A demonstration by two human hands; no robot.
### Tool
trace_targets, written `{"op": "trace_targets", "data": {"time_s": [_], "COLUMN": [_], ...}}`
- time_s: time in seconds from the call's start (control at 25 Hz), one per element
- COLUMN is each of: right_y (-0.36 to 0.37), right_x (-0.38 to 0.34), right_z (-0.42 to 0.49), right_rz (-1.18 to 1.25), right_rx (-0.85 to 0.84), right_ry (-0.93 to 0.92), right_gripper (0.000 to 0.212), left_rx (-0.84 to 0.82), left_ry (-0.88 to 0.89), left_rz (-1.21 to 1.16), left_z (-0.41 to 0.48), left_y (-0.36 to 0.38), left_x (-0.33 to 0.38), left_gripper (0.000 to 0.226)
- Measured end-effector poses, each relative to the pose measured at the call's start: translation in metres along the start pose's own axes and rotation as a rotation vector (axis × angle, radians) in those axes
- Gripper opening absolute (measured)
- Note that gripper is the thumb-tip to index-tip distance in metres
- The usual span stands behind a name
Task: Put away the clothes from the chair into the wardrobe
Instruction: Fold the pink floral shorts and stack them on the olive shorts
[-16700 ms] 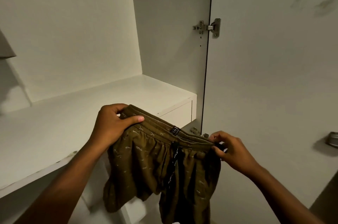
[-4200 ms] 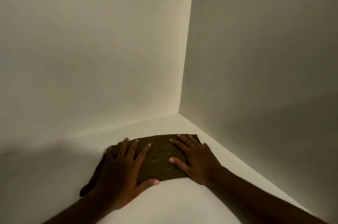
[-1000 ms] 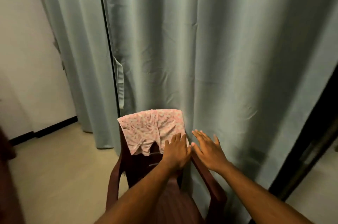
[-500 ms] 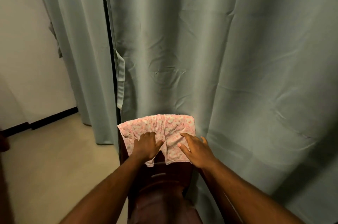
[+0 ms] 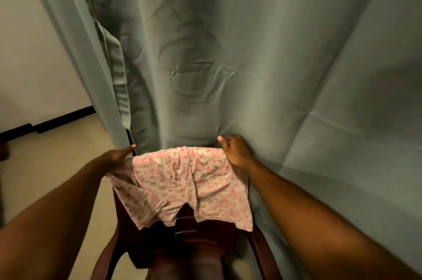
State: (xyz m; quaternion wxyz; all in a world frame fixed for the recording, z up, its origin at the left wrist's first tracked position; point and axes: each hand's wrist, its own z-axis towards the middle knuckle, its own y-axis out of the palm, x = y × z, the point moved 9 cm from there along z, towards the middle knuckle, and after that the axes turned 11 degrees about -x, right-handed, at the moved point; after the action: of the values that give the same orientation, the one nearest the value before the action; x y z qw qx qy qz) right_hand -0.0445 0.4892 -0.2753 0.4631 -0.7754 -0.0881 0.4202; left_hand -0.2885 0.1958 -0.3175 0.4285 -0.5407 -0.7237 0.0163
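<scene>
- The pink patterned shorts (image 5: 189, 188) hang over the top edge of the chair (image 5: 201, 243) back. The waistband runs along that edge and both legs drop down the front toward the seat, so they have to go up before they can come away.
- My left grip (image 5: 117, 156) is at the left corner of the chair back, clamped on the waistband end. The thumb lies along the top and the fingers are tucked under the cloth, which bunches there.
- My right grip (image 5: 236, 150) is at the right corner, fingers curled round the other waistband end and thumb raised.
- I take the two corners so the shorts come off spread flat, which I judge makes folding easier.
- The curtain (image 5: 251, 62) hangs just behind the chair back and my right knuckles press into it. I'd watch that no fold gets pinched in with the waistband.
- The wardrobe is out of view, so carrying and shelving the shorts are not yet done.
</scene>
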Motion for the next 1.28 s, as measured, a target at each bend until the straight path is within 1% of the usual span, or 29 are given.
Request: {"op": "trace_targets", "data": {"time_s": [0.04,0.08,0.12,0.16,0.2,0.24,0.28,0.32,0.36,0.4,0.44,0.48,0.52,0.6,0.64,0.68,0.72,0.76,0.8,0.84,0.92,0.96,1.04,1.08,1.16,1.2,1.28], "right_y": [0.002,0.006,0.018,0.029,0.04,0.048,0.054,0.052,0.049,0.045,0.041,0.031,0.027,0.024,0.02,0.015,0.005,-0.007,-0.022,-0.036,-0.063,-0.078,-0.103,-0.117,-0.139,-0.148,-0.16], "right_x": [0.013,0.025,0.034,0.039,0.039,0.036,0.033,0.027,0.023,0.016,0.009,0.0,-0.008,-0.008,-0.005,-0.003,-0.005,-0.008,-0.01,-0.013,-0.016,-0.018,-0.024,-0.024,-0.02,-0.015,0.0], "right_z": [0.022,0.036,0.046,0.046,0.044,0.04,0.043,0.045,0.047,0.049,0.055,0.052,0.044,0.019,0.01,0.002,-0.007,-0.018,-0.029,-0.039,-0.058,-0.077,-0.099,-0.12,-0.17,-0.198,-0.268], "right_rz": [-0.002,0.003,-0.006,-0.019,0.03,0.099,0.226,0.445,0.705,0.938,1.173,1.284,1.315,1.107,0.996,0.929,0.883,0.852,0.793,0.726,0.51,0.398,0.219,0.166,0.138,0.154,0.204], "right_rx": [-0.02,-0.082,-0.211,-0.368,-0.504,-0.602,-0.668,-0.68,-0.652,-0.63,-0.625,-0.644,-0.704,-0.818,-0.832,-0.803,-0.751,-0.684,-0.605,-0.523,-0.327,-0.193,-0.039,0.047,0.17,0.221,0.348], "right_ry": [0.071,0.153,0.237,0.291,0.305,0.316,0.332,0.344,0.379,0.362,0.304,0.232,0.176,0.148,0.119,0.087,0.016,-0.027,-0.076,-0.12,-0.191,-0.212,-0.264,-0.262,-0.225,-0.209,-0.129], "right_gripper": [0.056,0.052,0.05,0.047,0.043,0.037,0.029,0.021,0.015,0.016,0.018,0.013,0.017,0.07,0.084,0.087,0.085,0.08,0.072,0.058,0.03,0.029,0.04,0.041,0.04,0.039,0.039], "left_rx": [-0.041,-0.068,-0.056,0.006,0.081,0.135,0.149,0.102,0.011,-0.055,-0.106,-0.115,-0.13,-0.11,-0.076,-0.049,-0.038,-0.051,-0.076,-0.106,-0.15,-0.171,-0.147,-0.192,-0.32,-0.341,-0.329], "left_ry": [-0.069,-0.119,-0.156,-0.176,-0.173,-0.127,-0.047,0.043,0.128,0.215,0.294,0.346,0.363,0.337,0.342,0.351,0.376,0.39,0.402,0.422,0.502,0.552,0.63,0.66,0.727,0.762,0.851], "left_rz": [-0.099,-0.151,-0.159,-0.14,-0.162,-0.254,-0.444,-0.66,-0.871,-1.035,-1.116,-1.128,-1.094,-0.926,-0.846,-0.8,-0.775,-0.772,-0.749,-0.716,-0.652,-0.613,-0.636,-0.67,-0.723,-0.737,-0.703], "left_z": [0.003,0.011,0.018,0.023,0.025,0.025,0.025,0.022,0.013,0.003,-0.008,-0.019,-0.031,-0.049,-0.058,-0.068,-0.078,-0.086,-0.096,-0.105,-0.126,-0.142,-0.157,-0.167,-0.187,-0.197,-0.221], "left_y": [0.007,0.012,0.011,0.005,-0.003,-0.008,-0.011,-0.008,-0.004,-0.005,-0.008,-0.013,-0.012,-0.011,-0.015,-0.02,-0.027,-0.031,-0.033,-0.033,-0.031,-0.029,-0.033,-0.03,-0.017,-0.012,0.003], "left_x": [-0.008,-0.014,-0.017,-0.018,-0.016,-0.012,-0.005,0.005,0.018,0.03,0.042,0.048,0.053,0.052,0.051,0.049,0.048,0.047,0.047,0.05,0.06,0.068,0.085,0.096,0.116,0.126,0.142], "left_gripper": [0.052,0.051,0.05,0.05,0.048,0.045,0.041,0.038,0.038,0.04,0.04,0.04,0.039,0.031,0.02,0.012,0.013,0.019,0.026,0.031,0.025,0.022,0.032,0.035,0.025,0.018,0.003]}}
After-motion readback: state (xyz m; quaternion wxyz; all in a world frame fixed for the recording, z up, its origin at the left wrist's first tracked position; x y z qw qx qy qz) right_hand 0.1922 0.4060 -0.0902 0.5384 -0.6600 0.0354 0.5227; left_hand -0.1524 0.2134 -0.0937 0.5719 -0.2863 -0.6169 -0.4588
